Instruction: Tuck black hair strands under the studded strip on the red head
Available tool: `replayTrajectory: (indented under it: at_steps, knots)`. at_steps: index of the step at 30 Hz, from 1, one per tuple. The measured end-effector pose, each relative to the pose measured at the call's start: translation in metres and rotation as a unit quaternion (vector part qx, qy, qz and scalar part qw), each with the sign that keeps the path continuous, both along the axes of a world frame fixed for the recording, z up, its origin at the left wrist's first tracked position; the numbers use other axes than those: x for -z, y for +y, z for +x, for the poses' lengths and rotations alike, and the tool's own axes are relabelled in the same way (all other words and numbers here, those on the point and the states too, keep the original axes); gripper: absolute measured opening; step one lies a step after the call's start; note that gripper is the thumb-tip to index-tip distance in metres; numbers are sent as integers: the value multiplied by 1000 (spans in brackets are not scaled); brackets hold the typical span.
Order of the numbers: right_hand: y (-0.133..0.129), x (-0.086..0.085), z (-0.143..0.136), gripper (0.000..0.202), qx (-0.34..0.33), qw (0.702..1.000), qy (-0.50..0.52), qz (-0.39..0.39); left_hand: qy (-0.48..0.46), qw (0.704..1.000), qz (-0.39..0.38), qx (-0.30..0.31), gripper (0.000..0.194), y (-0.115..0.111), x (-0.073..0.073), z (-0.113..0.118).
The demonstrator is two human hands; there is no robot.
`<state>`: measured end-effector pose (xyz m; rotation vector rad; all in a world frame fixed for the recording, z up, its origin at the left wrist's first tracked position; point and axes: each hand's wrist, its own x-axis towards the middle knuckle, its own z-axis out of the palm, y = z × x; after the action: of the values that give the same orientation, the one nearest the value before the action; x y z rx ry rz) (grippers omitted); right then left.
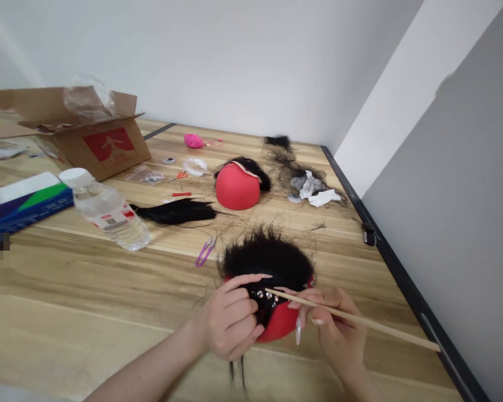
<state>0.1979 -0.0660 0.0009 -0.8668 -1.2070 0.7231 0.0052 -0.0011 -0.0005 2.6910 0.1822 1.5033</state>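
R fingers (339,329) pinch stick (389,330) | L (232,318) curled at red form (279,324), grip unclear | box (73,153): plane logo (111,146) | btl lbl (113,219) illeg.

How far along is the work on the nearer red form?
Seemingly done: dark hair covers the far side of the form, with shiny studs nearer. In hand: the right hand holds a wooden stick at the studs; the left hand presses beside them. Perhaps left: the bare red area and the loose hair bundle.

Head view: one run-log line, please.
left hand on black hair | right hand holding wooden stick, tip by shiny studs | red dome beneath | capped bottle farther left
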Motion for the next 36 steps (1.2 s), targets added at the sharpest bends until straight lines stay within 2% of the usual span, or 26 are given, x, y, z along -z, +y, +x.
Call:
replayTrajectory:
  at_steps: [3, 7, 9, 14, 17, 21, 26, 31, 36]
  knots:
    - [-1, 0, 1, 10, -9, 1000, 5, -6, -10, 1000, 3, -11, 32, -1, -3, -4]
    - [-3, 3, 3, 27, -50, 999, 3, -17, -42, 998, -2, -49, 34, -3, -7, -9]
    - [-4, 4, 4, 32, -45, 999, -8, -16, -55, 997, -13, -57, 34, -3, -7, -10]
    - [-4, -2, 7, 29, -16, 998, -57, -13, -65, 995, -31, -70, 36, 0, -4, -10]
    - [-5, -5, 9, 25, -13, 997, -69, -25, -54, 994, -36, -87, 33, 3, -4, -9]
    - [-6, -5, 8, 24, 5, 997, -19, -75, -26, 993, -49, -103, 31, 5, -4, -8]
    - [-5, -5, 8, 21, 9, 997, 22, -68, 17, 992, -8, -125, 33, 6, -5, -9]
    - [-5, -7, 8, 27, -21, 993, 68, -89, 64, 989, 7, -130, 26, 7, -8, -8]
    - [-2, -7, 7, 34, -13, 991, 67, -115, 116, 981, -1, -156, 26, 7, -16, -2]
